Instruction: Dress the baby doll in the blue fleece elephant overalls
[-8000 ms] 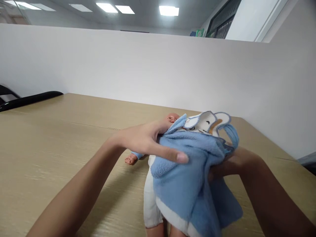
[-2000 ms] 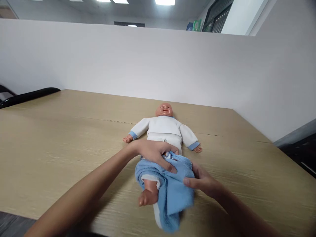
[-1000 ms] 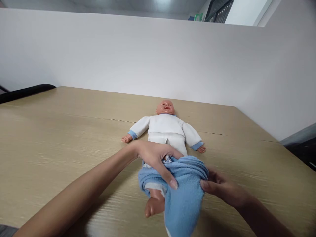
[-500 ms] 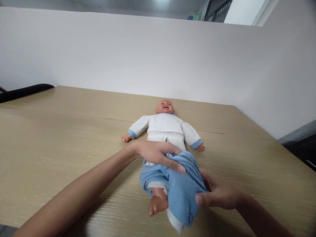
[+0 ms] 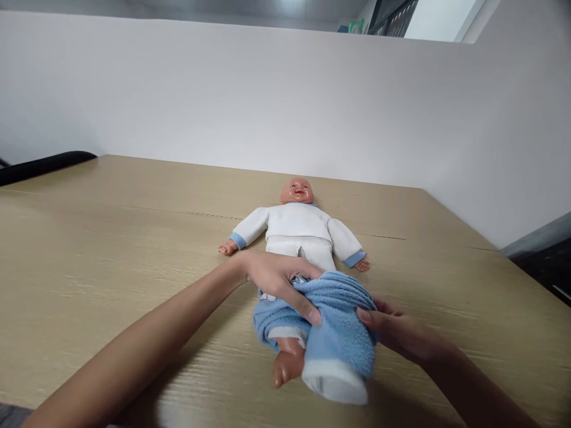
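A baby doll (image 5: 298, 220) in a white top with blue cuffs lies on its back, head away from me. Blue terry pants (image 5: 343, 321) with white cuffs are bunched around its lower legs. One bare doll foot (image 5: 288, 362) pokes out of the left cuff. The other cuff faces me, and no foot shows in it. My left hand (image 5: 285, 282) grips the bunched waist of the pants, thumb on top and fingers hidden inside the cloth. At the right side, my right hand (image 5: 397, 327) pinches the other pant leg, its thumb on the fabric and its fingers mostly behind.
The doll lies on a wide wooden table (image 5: 134, 249) with seams across its top. Behind it rises a white partition wall (image 5: 223, 95). A black curved object (image 5: 49, 166) stands at the far left edge, and something dark (image 5: 544, 261) is beyond the right edge.
My right hand has moved up along the pant leg, which has shortened and turned so its white cuff now opens toward me. My left thumb has slid slightly left and down.
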Available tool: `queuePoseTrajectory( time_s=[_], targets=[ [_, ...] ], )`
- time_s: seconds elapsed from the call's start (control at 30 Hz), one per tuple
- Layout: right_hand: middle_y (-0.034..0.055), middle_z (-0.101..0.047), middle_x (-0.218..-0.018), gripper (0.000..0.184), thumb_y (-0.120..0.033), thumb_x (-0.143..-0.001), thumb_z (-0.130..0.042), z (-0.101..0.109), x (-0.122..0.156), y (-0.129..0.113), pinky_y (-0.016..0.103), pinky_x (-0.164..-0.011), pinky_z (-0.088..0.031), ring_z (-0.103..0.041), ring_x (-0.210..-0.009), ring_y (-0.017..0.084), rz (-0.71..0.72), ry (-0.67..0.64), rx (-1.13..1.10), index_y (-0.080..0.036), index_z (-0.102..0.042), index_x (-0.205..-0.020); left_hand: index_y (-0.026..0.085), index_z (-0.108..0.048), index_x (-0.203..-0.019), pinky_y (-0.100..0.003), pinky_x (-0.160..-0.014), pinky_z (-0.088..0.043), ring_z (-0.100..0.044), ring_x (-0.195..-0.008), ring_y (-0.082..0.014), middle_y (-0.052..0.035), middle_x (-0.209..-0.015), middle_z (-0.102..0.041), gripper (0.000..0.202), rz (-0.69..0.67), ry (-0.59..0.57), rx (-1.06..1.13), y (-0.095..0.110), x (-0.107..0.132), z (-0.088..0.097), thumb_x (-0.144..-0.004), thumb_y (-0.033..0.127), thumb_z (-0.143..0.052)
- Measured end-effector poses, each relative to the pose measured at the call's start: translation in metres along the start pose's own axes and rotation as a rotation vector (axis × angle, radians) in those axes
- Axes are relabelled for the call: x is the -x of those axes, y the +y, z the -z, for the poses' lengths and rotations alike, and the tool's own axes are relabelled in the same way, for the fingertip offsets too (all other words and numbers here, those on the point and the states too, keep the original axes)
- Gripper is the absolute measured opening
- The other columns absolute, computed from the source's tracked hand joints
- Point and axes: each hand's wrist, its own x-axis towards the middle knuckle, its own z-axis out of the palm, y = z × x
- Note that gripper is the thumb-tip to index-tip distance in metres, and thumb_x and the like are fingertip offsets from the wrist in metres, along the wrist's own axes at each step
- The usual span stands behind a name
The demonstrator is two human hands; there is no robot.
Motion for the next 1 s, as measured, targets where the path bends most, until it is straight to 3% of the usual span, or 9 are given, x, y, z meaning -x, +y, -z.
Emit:
queuePoseTrajectory(
  time_s=[0.13,0.23,0.37,0.47,0.67,0.77,0.87,0.93,1.0],
  targets=[
    [0.0064,-0.076,-0.106,0.065,-0.065,-0.084,-0.088,-0.005,0.004,-0.011,0.027,-0.086,-0.054,-0.07,-0.096,0.02,-0.022,-0.171,0.07,-0.018,-0.077,-0.128,0.021,-0.071,-0.138,-0.034,-0.113,-0.056,-0.069,-0.131,-0.0255,-0.0071,-0.136,-0.076,0.046,-0.005,0.04,0.091,0.002,-0.001,-0.002,-0.1,0.046,-0.077],
    [0.0073,-0.077,-0.111,0.073,-0.062,-0.079,-0.092,-0.006,0.005,-0.012,0.031,-0.093,-0.055,-0.072,-0.104,0.024,-0.024,-0.261,0.048,-0.02,-0.073,-0.136,0.021,-0.074,-0.131,-0.032,-0.108,-0.058,-0.072,-0.123,-0.024,-0.0068,-0.129,-0.078,0.043,0.036,0.066,0.096,0.002,-0.001,-0.003,-0.099,0.049,-0.077],
    [0.0081,-0.079,-0.107,0.07,-0.064,-0.078,-0.092,-0.008,0.004,-0.005,0.034,-0.091,-0.059,-0.074,-0.1,0.026,0.048,-0.108,0.017,-0.021,-0.075,-0.13,0.02,-0.077,-0.112,-0.023,-0.084,-0.06,-0.073,-0.094,-0.0168,-0.0018,-0.102,-0.078,0.035,0.076,0.026,0.156,-0.003,0.001,-0.002,-0.091,0.046,-0.086],
    [0.0093,-0.079,-0.099,0.068,-0.069,-0.079,-0.088,-0.015,0.0,-0.002,0.036,-0.078,-0.063,-0.075,-0.085,0.025,0.062,-0.055,-0.08,-0.02,-0.076,-0.125,0.02,-0.079,-0.11,-0.022,-0.083,-0.06,-0.072,-0.092,-0.0162,-0.0008,-0.103,-0.078,0.04,0.036,-0.066,0.27,-0.006,0.002,0.0,-0.077,0.033,-0.097],
    [0.0032,-0.07,-0.08,0.042,-0.061,-0.09,-0.081,-0.023,-0.006,-0.005,0.033,-0.065,-0.061,-0.07,-0.068,0.021,0.107,-0.126,-0.191,-0.02,-0.071,-0.087,0.02,-0.08,-0.098,-0.02,-0.081,-0.058,-0.07,-0.082,-0.0134,0.002,-0.092,-0.078,0.028,0.048,0.082,0.148,-0.012,0.003,0.003,-0.08,0.034,-0.096],
    [0.0018,-0.067,-0.082,0.044,-0.059,-0.084,-0.088,-0.024,-0.006,-0.01,0.031,-0.066,-0.059,-0.067,-0.069,0.019,0.127,-0.152,-0.129,-0.019,-0.072,-0.096,0.021,-0.08,-0.102,-0.021,-0.087,-0.059,-0.073,-0.091,-0.0156,0.0017,-0.097,-0.079,0.03,0.023,0.068,0.172,-0.01,0.002,0.003,-0.079,0.032,-0.097],
    [0.0041,-0.073,-0.087,0.049,-0.053,-0.081,-0.091,-0.026,-0.006,-0.012,0.032,-0.068,-0.058,-0.067,-0.069,0.019,0.146,-0.139,-0.017,-0.018,-0.074,-0.112,0.02,-0.08,-0.107,-0.03,-0.101,-0.06,-0.076,-0.105,-0.022,-0.0036,-0.105,-0.08,0.028,-0.011,-0.021,0.225,-0.003,-0.002,0.0,-0.087,0.035,-0.091],
    [0.0064,-0.077,-0.091,0.044,-0.05,-0.087,-0.087,-0.028,-0.007,-0.01,0.032,-0.069,-0.059,-0.069,-0.07,0.02,0.192,-0.023,0.025,-0.018,-0.075,-0.114,0.019,-0.078,-0.106,-0.034,-0.101,-0.061,-0.077,-0.102,-0.0231,-0.006,-0.101,-0.08,0.024,-0.016,-0.055,0.254,0.001,-0.004,-0.003,-0.095,0.039,-0.083],
    [0.0073,-0.08,-0.099,0.042,-0.048,-0.089,-0.085,-0.029,-0.01,-0.006,0.03,-0.07,-0.059,-0.072,-0.08,0.021,0.25,0.154,0.027,-0.019,-0.075,-0.118,0.019,-0.074,-0.103,-0.031,-0.092,-0.062,-0.076,-0.091,-0.0198,-0.0045,-0.092,-0.078,0.023,-0.013,-0.028,0.253,0.001,-0.005,-0.005,-0.099,0.042,-0.078]
  ],
)
